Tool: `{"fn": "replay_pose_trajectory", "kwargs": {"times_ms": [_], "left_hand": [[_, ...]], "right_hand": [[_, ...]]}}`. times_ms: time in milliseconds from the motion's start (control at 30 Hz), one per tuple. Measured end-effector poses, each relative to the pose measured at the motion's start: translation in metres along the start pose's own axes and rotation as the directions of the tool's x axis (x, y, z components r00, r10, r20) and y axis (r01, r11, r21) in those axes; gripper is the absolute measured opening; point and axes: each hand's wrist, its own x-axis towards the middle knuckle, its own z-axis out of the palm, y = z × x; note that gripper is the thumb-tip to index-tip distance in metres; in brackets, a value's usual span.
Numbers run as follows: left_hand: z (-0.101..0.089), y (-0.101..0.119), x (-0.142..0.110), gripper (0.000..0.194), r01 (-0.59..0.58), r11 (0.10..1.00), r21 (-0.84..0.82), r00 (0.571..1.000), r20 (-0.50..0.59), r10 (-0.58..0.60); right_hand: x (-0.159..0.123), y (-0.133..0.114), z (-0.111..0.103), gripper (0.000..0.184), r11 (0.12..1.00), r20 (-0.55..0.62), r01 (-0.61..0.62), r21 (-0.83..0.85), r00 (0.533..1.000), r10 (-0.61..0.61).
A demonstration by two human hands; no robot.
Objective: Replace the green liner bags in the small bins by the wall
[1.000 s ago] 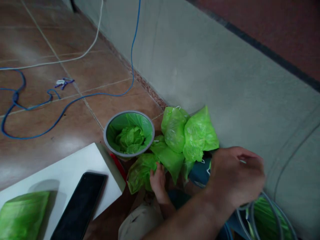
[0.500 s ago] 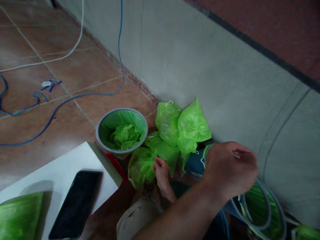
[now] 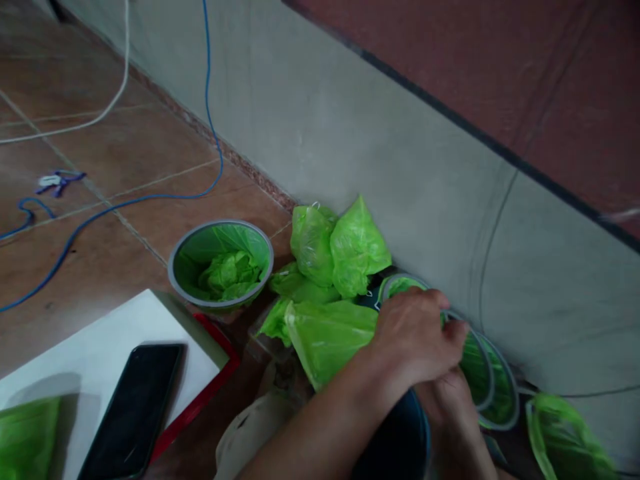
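Observation:
My left hand [image 3: 417, 330] reaches across from the lower middle with its fingers curled; what lies in them is hidden. Just beneath and touching it is my right hand [image 3: 449, 385], its fingers mostly covered. A green plastic bag [image 3: 330, 337] stretches rightward and passes behind my left wrist, apparently pulled by the right hand. Below my hands stands a dark blue bin [image 3: 395, 440]. More filled green bags [image 3: 357, 250] lean on the wall behind. Just left of them, a grey-rimmed bin [image 3: 173, 267] is lined with green plastic and holds crumpled green plastic.
A white box [image 3: 125, 333] with a red lower edge carries a black phone [image 3: 135, 407] and a folded green bag [image 3: 27, 433]. More lined bins [image 3: 513, 407] and an open green bag [image 3: 565, 433] stand to the right. A blue cable [image 3: 150, 198] crosses the tiles.
My right hand has moved from the bags on the left to the right, under my left hand. A green bag now extends toward both hands. The view has shifted right.

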Motion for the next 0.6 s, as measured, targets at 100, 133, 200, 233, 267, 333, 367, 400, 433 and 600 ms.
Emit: {"fn": "replay_pose_trajectory", "kwargs": {"times_ms": [100,133,200,233,267,333,367,400,433,600], "left_hand": [[0.002,0.0,-0.009,0.044,-0.132,0.983,0.13,0.986,0.123,0.117],[0.003,-0.001,-0.012,0.048,-0.156,0.972,0.175,0.976,0.177,0.124],[0.009,-0.002,-0.019,0.057,-0.178,0.946,0.271,0.95,0.299,0.093],[0.014,-0.003,-0.023,0.061,-0.19,0.928,0.32,0.93,0.362,0.065],[0.019,-0.003,-0.027,0.066,-0.206,0.907,0.367,0.905,0.423,0.034],[0.031,-0.004,-0.034,0.074,-0.243,0.863,0.442,0.859,0.512,-0.021],[0.036,-0.004,-0.037,0.079,-0.255,0.849,0.463,0.842,0.537,-0.04],[0.04,-0.005,-0.039,0.085,-0.258,0.841,0.475,0.834,0.549,-0.055],[0.041,-0.006,-0.041,0.09,-0.254,0.84,0.48,0.832,0.551,-0.063],[0.018,-0.04,-0.02,0.081,-0.118,0.852,0.51,0.933,0.35,-0.08]], "right_hand": [[-0.013,-0.025,-0.038,0.022,0.989,-0.121,-0.066,0.132,0.989,0.082],[-0.018,-0.031,-0.05,0.025,0.982,-0.156,-0.072,0.172,0.983,0.099],[-0.027,-0.042,-0.07,0.028,0.968,-0.221,-0.041,0.247,0.97,0.097],[-0.032,-0.047,-0.078,0.03,0.957,-0.25,-0.023,0.288,0.963,0.099],[-0.037,-0.053,-0.084,0.032,0.943,-0.282,-0.006,0.332,0.954,0.105],[-0.047,-0.065,-0.089,0.035,0.909,-0.325,0.015,0.416,0.936,0.134],[-0.052,-0.071,-0.089,0.037,0.892,-0.331,0.026,0.451,0.933,0.14],[-0.058,-0.079,-0.089,0.038,0.877,-0.329,0.04,0.479,0.935,0.136],[-0.064,-0.086,-0.088,0.037,0.864,-0.323,0.057,0.501,0.938,0.125],[-0.098,-0.123,-0.107,0.034,0.769,-0.454,0.214,0.602,0.884,0.109]]}}
